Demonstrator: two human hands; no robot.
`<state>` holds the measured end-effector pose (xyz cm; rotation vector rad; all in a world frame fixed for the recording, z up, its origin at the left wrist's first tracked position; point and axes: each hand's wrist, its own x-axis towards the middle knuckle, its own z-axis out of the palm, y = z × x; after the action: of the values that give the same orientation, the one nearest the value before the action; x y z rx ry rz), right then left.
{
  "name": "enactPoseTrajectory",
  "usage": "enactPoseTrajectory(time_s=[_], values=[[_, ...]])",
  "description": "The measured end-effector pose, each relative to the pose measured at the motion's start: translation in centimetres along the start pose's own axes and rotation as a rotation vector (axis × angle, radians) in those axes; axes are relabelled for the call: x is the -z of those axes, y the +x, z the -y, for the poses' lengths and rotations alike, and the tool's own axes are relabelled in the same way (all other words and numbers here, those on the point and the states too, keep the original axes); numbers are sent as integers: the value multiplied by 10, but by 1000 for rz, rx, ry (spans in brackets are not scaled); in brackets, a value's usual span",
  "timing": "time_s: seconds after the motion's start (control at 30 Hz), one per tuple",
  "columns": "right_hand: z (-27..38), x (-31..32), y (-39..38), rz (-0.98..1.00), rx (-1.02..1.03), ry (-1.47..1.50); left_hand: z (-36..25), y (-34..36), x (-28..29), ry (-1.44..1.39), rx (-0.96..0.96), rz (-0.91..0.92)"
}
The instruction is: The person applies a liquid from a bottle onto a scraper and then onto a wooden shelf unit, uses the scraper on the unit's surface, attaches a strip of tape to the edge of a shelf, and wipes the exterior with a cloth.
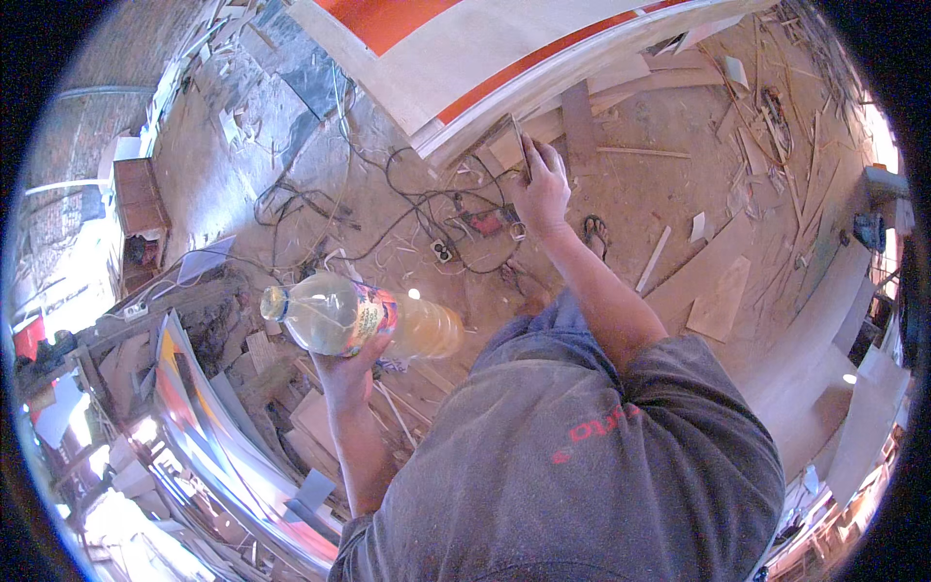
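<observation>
My left hand (352, 365) is closed round a large clear plastic bottle (441, 327) with a colourful label. Some pale yellowish liquid shows in it. The bottle lies nearly on its side in the picture, its blue-ringed neck toward the left; whether a cap is on I cannot tell. Ahead, my right hand (544, 194) pinches a thin, dark, flat strip or tool (520, 138), its kind too small to make out. Its tip reaches the near edge of a large white and orange board (465, 58). Any contact there is unclear.
Tangled dark cables (388, 209) and a socket block (442, 251) lie on the dusty floor before me. Wood strips and offcuts (720, 299) are scattered to the right. At the left stand a brown wooden box (142, 194) and stacked colourful panels (208, 417).
</observation>
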<state>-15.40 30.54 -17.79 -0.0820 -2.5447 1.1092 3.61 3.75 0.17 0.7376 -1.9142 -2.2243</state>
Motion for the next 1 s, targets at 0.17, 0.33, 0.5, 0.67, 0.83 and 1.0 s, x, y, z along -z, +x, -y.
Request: enactPoseTrajectory(time_s=[0.17, 0.33, 0.5, 0.67, 0.83, 1.0], values=[[10, -25, -9, -35, -9, -5, 10, 1, 10, 35, -45, 55], [21, -45, -41, 53, 99, -48, 12, -2, 17, 2, -38, 27], [22, -52, -58, 168, 135, -77, 13, -1, 21, 30, -34, 16], [18, -51, -65, 458, 323, -1, 8, 3, 19, 36, -22, 40], [10, 3, -37, 60, 8, 116, 7, 2, 11, -7, -117, -20], [59, 31, 11, -25, -140, 203, 2, 2, 10, 32, -37, -40]])
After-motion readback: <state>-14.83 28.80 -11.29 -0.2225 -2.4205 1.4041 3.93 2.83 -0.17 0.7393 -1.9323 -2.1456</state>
